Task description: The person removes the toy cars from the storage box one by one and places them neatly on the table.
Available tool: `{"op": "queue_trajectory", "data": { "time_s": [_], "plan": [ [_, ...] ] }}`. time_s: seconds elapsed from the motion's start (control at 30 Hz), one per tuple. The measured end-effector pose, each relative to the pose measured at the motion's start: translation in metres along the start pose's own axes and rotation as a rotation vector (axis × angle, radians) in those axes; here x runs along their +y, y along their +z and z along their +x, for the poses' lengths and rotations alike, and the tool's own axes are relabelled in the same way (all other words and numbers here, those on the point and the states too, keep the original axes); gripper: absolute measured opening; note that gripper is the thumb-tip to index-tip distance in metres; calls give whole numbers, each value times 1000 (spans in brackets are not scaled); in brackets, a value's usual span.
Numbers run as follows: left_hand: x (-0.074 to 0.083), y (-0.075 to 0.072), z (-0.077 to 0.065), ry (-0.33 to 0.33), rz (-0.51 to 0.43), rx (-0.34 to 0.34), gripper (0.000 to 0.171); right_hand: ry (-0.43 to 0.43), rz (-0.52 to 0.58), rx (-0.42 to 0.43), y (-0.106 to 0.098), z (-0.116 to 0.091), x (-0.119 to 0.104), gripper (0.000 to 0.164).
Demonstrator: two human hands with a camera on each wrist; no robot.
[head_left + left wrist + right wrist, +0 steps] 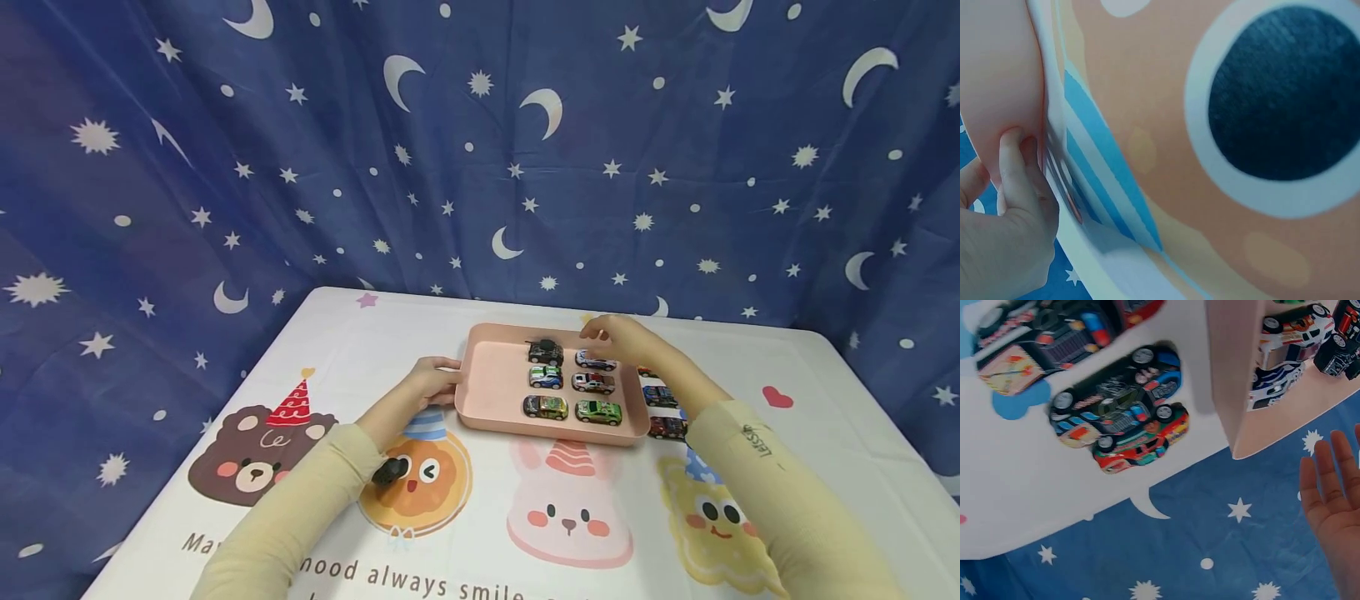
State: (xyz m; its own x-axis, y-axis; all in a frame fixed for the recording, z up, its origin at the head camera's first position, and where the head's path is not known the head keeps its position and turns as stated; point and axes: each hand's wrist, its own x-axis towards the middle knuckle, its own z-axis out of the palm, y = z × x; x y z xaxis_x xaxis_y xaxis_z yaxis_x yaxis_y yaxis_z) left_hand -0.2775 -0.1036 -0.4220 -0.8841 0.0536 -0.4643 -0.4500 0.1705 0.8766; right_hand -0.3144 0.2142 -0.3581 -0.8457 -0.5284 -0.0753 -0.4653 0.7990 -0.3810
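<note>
A shallow pink tray [491, 379] lies on the table with several small toy cars in its right half, in two columns. Among them are a black vehicle [545, 352] at the back and a green car [598, 412] at the front right. My left hand [431, 379] grips the tray's left wall; in the left wrist view its fingers [1015, 159] press against the pink side. Over the back right of the tray hovers my right hand [618, 335], nearest to a white-and-blue car [595, 360]. Its fingers look extended and hold nothing in the right wrist view.
To the right of the tray several more toy cars stand on the table, including a dark blue one [1119, 394] and a red-green one [1144, 447]. A small black object [390, 472] is by my left forearm. A blue curtain [450, 167] hangs behind the table.
</note>
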Motion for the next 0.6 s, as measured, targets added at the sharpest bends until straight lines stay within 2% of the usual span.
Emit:
{"op": "queue_trajectory", "data": {
  "time_s": [0.23, 0.6],
  "plan": [
    [0, 1, -1, 9, -6, 0, 39, 34, 15, -73, 1, 18, -7, 35],
    [1, 1, -4, 8, 6, 10, 39, 0, 174, -68, 22, 39, -8, 36]
  ]
}}
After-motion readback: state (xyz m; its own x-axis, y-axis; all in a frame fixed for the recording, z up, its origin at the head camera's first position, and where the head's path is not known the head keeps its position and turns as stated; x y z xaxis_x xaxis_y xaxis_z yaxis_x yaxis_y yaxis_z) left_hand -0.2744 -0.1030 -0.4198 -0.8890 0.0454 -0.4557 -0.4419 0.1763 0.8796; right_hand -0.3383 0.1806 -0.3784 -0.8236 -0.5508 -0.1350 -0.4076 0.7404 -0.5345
